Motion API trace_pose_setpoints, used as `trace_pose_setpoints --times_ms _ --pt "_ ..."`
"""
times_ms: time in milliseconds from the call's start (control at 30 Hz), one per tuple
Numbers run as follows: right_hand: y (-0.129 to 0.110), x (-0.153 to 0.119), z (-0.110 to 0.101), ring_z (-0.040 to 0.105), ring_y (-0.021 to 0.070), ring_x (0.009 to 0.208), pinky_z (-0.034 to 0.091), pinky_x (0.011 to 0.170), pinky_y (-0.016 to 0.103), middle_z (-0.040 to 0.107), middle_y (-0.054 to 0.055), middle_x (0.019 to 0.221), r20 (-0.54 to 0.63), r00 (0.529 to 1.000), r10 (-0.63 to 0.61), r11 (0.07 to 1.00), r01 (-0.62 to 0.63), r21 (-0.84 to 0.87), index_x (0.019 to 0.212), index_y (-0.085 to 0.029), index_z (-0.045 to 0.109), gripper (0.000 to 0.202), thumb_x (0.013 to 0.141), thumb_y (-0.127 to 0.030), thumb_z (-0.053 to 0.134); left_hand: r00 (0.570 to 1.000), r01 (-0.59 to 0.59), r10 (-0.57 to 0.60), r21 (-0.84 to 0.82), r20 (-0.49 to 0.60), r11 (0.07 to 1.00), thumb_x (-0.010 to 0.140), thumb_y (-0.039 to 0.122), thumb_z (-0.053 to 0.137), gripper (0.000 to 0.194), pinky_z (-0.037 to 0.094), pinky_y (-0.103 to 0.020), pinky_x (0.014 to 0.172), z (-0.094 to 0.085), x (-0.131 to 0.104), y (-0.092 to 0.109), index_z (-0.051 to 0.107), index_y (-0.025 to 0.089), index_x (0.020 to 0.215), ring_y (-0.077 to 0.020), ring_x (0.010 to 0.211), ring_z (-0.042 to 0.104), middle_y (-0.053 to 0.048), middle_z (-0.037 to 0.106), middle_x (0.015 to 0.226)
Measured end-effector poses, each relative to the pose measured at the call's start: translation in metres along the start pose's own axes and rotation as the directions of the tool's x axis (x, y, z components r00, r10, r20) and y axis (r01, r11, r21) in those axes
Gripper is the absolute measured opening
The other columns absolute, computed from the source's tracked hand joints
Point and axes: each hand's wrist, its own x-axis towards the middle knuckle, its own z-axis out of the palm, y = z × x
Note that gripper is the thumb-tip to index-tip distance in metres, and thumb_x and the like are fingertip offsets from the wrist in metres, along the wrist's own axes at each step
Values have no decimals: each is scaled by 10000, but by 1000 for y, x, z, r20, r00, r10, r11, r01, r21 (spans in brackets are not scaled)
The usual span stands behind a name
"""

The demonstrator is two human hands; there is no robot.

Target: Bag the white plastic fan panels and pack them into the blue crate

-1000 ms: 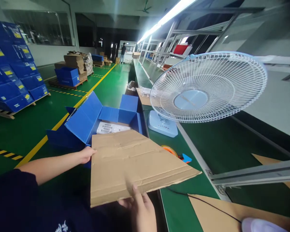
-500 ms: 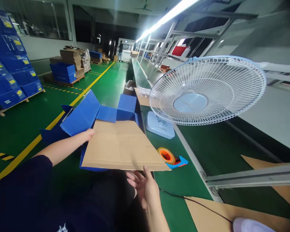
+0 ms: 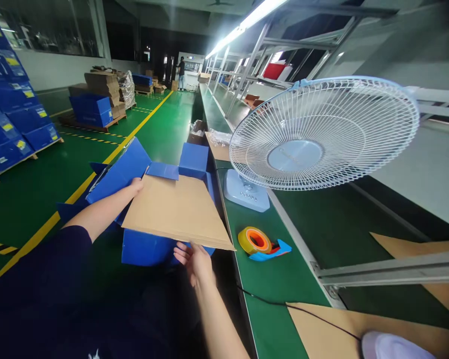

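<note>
A flat brown cardboard sheet (image 3: 177,209) lies over the opening of a blue carton (image 3: 145,248), whose flaps are spread. One far flap overlaps the sheet's far edge. My left hand (image 3: 136,184) is closed on the sheet's far left edge. At the near edge, my right hand (image 3: 195,262) has its fingertips against the sheet from below, the palm turned up; its thumb is mostly hidden. The inside of the carton is covered by the sheet.
A pale blue fan (image 3: 295,154) stands on the green bench (image 3: 273,289) to the right. Near it are a tape roll (image 3: 254,241), a blue tape cutter (image 3: 275,252) and a black cord (image 3: 265,300). Stacked blue cartons (image 3: 13,99) stand left; a person (image 3: 181,72) is far off.
The cardboard sheet has moved left and dropped lower onto the carton, its right corner drawing away from the tape roll. My right hand has shifted left along with it.
</note>
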Motion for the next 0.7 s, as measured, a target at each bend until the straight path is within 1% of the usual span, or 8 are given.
trace_pose_setpoints --times_ms 67,133,200,267,367,467,600,700 --pt "7 15 11 793 255 756 675 681 338 787 158 891 -7 1000 17 1000 -17 23 1194 -88 613 196 1079 -218 523 995 -93 98 146 -25 985 904 209 799 474 534 -393 1097 -2 -1 9 664 94 1343 -376 1356 642 -225 717 1344" --pt "14 31 22 786 228 767 675 714 325 766 115 848 -16 999 46 998 -46 49 1128 -93 640 162 1087 -164 500 980 -196 197 286 25 938 856 236 831 662 387 -444 1262 2 -10 12 604 106 1464 -437 1554 448 -259 593 1546" --pt "20 46 30 768 191 761 669 729 315 745 61 843 -33 996 80 994 -77 75 1082 -111 655 131 1095 -157 533 950 -310 269 382 158 871 843 319 845 755 275 -480 1330 14 -28 9 577 117 1520 -454 1611 356 -268 504 1637" --pt "28 58 36 751 166 748 665 729 309 729 27 851 -55 994 96 991 -90 101 1052 -126 656 112 1101 -196 585 897 -421 296 433 327 797 845 448 845 783 245 -489 1344 29 -50 -2 601 131 1518 -452 1606 371 -262 494 1653" --pt "40 62 42 754 171 741 667 718 310 722 17 827 -91 994 60 990 -47 133 1016 -141 633 100 1086 -203 598 802 -542 275 452 530 708 827 675 813 890 198 -525 1360 52 -86 -26 609 184 1541 -445 1641 310 -229 412 1723" --pt "53 52 46 785 213 762 676 708 314 723 33 775 -125 992 -19 989 37 142 992 -170 583 72 1050 -156 543 742 -575 199 455 640 680 826 858 700 1026 128 -648 1347 66 -110 -44 548 217 1612 -459 1678 187 -219 278 1781" --pt "67 36 50 796 251 729 678 670 320 729 64 737 -150 984 -93 987 111 114 1014 -201 527 50 1034 -164 500 669 -580 122 414 733 702 889 941 510 1045 172 -577 1362 72 -120 -51 509 214 1641 -391 1672 262 -198 336 1763" --pt "67 38 49 791 241 724 671 670 317 734 62 751 -132 986 -98 990 110 89 1029 -202 532 61 1058 -165 492 643 -590 127 384 755 710 932 941 425 1014 164 -533 1374 69 -119 -49 501 228 1650 -364 1671 278 -169 343 1767"
